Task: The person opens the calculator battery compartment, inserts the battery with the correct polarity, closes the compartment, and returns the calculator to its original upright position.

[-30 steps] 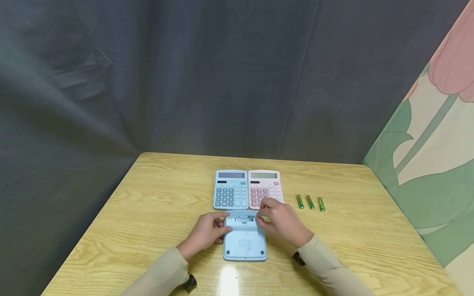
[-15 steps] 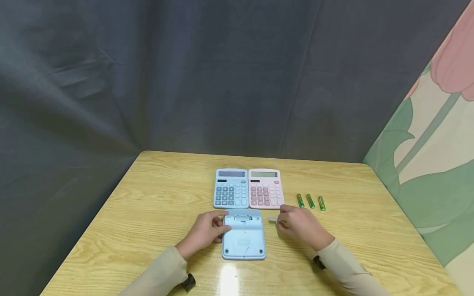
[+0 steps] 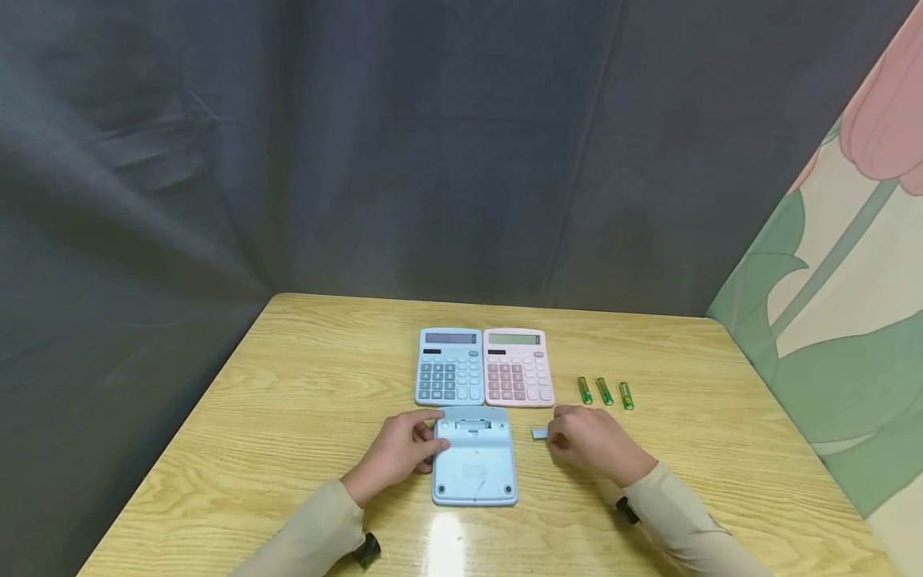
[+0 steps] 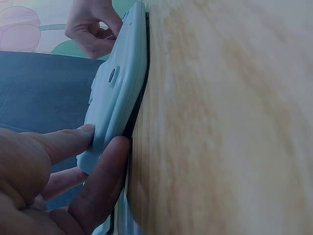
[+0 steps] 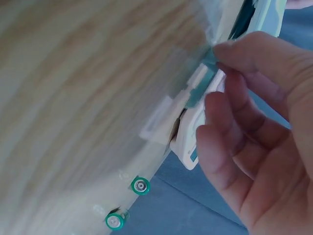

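A light blue calculator (image 3: 476, 469) lies face down, its battery compartment (image 3: 473, 425) uncovered near the far edge. My left hand (image 3: 395, 449) holds that calculator by its far left corner. In the left wrist view the thumb and a finger press on either side of its edge (image 4: 105, 117). To its right, my right hand (image 3: 597, 445) pinches a small light blue battery cover (image 3: 539, 433) at the tabletop. The right wrist view shows thumb and index finger at one end of the cover (image 5: 201, 87). Whether the compartment holds a battery is too small to tell.
A blue calculator (image 3: 450, 367) and a pink calculator (image 3: 518, 367) lie face up side by side, just beyond the overturned one. Three green batteries (image 3: 604, 392) lie in a row on the wooden table (image 3: 310, 369) at the right. A dark curtain (image 3: 447, 160) hangs behind.
My right hand has drawn away from the overturned calculator, carrying the battery cover right and down to the table. The compartment now shows fully. My left hand has stayed at the calculator's edge.
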The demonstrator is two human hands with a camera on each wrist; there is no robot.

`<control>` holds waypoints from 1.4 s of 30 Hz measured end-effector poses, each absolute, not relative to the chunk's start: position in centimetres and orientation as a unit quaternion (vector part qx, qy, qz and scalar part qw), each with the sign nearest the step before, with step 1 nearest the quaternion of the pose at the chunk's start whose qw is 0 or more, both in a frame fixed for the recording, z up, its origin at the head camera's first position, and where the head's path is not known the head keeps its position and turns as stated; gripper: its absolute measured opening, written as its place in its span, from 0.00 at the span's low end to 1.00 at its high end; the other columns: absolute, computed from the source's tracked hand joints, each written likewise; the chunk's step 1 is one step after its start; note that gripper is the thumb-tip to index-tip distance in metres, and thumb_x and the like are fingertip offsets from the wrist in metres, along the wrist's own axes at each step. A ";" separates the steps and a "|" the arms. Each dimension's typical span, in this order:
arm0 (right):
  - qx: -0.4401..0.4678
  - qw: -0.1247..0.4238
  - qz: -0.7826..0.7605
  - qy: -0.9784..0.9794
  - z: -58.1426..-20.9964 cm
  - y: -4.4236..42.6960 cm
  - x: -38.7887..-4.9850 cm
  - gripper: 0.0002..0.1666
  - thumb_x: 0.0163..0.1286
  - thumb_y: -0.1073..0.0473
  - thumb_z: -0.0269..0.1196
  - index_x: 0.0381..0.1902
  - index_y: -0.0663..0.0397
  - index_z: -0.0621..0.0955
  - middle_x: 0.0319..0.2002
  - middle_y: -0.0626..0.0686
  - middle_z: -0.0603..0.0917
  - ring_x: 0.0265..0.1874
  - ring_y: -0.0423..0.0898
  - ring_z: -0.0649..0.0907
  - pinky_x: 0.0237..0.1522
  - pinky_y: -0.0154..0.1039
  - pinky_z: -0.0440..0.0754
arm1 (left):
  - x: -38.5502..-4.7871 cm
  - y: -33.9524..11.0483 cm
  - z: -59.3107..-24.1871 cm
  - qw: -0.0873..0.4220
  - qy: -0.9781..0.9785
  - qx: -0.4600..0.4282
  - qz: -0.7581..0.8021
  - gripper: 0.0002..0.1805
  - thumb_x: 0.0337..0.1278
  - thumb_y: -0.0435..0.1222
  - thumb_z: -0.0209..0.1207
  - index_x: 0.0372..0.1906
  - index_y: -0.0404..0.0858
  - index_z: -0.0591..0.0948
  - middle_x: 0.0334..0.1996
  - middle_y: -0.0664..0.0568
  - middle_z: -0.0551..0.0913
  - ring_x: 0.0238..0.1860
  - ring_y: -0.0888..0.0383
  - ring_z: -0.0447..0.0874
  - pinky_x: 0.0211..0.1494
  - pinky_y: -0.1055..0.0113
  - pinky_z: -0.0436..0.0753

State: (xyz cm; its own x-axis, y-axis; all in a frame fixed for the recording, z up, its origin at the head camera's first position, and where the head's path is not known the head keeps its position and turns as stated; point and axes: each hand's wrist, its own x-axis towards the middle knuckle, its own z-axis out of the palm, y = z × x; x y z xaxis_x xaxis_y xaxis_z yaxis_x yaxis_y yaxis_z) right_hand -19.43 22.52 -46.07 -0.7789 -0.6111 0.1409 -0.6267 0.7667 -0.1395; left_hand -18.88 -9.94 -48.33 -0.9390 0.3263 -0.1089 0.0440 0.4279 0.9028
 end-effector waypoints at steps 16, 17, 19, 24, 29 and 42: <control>0.164 0.048 0.157 -0.973 -45.0 24.5 -21.3 0.05 0.62 0.62 0.69 0.26 0.48 0.86 0.24 0.42 0.83 0.21 0.37 0.77 0.22 0.36 0.77 | -18.9 -9.8 -48.4 0.131 0.835 0.112 0.523 0.28 0.59 0.34 0.68 0.65 0.33 0.77 0.33 0.47 0.79 0.27 0.55 0.82 0.28 0.66 0.87; 0.147 0.053 0.155 -0.975 -44.8 24.7 -21.6 0.04 0.62 0.62 0.69 0.28 0.51 0.87 0.25 0.44 0.84 0.22 0.39 0.78 0.23 0.37 0.78 | -18.9 -9.8 -48.4 0.131 0.835 0.113 0.523 0.28 0.59 0.34 0.68 0.65 0.33 0.77 0.33 0.47 0.79 0.27 0.55 0.82 0.28 0.66 0.87; 0.122 0.057 0.153 -0.979 -44.6 25.2 -22.2 0.01 0.62 0.64 0.68 0.31 0.55 0.87 0.27 0.48 0.84 0.23 0.41 0.78 0.23 0.39 0.78 | -18.9 -9.8 -48.4 0.131 0.834 0.113 0.524 0.29 0.59 0.34 0.68 0.65 0.33 0.76 0.33 0.47 0.79 0.27 0.55 0.82 0.28 0.66 0.87; 0.093 0.036 0.156 -0.983 -44.5 25.8 -23.4 0.11 0.62 0.63 0.67 0.41 0.64 0.85 0.28 0.52 0.81 0.22 0.44 0.76 0.21 0.38 0.74 | -18.9 -9.9 -48.4 0.132 0.833 0.110 0.525 0.28 0.59 0.34 0.69 0.65 0.33 0.77 0.33 0.47 0.79 0.27 0.55 0.81 0.28 0.66 0.87; 0.057 0.008 0.142 -0.988 -44.8 25.8 -24.2 0.21 0.62 0.60 0.64 0.51 0.67 0.82 0.36 0.61 0.82 0.22 0.46 0.74 0.18 0.38 0.72 | -18.8 -10.0 -48.4 0.132 0.831 0.110 0.528 0.28 0.59 0.34 0.69 0.64 0.33 0.77 0.33 0.47 0.78 0.27 0.56 0.81 0.28 0.66 0.87; 0.052 -0.025 0.121 -0.991 -45.7 25.6 -25.7 0.21 0.63 0.60 0.64 0.51 0.65 0.81 0.33 0.57 0.83 0.23 0.48 0.75 0.17 0.39 0.71 | -18.8 -9.9 -48.4 0.130 0.833 0.111 0.527 0.27 0.60 0.33 0.68 0.64 0.33 0.77 0.33 0.47 0.78 0.27 0.56 0.81 0.28 0.66 0.87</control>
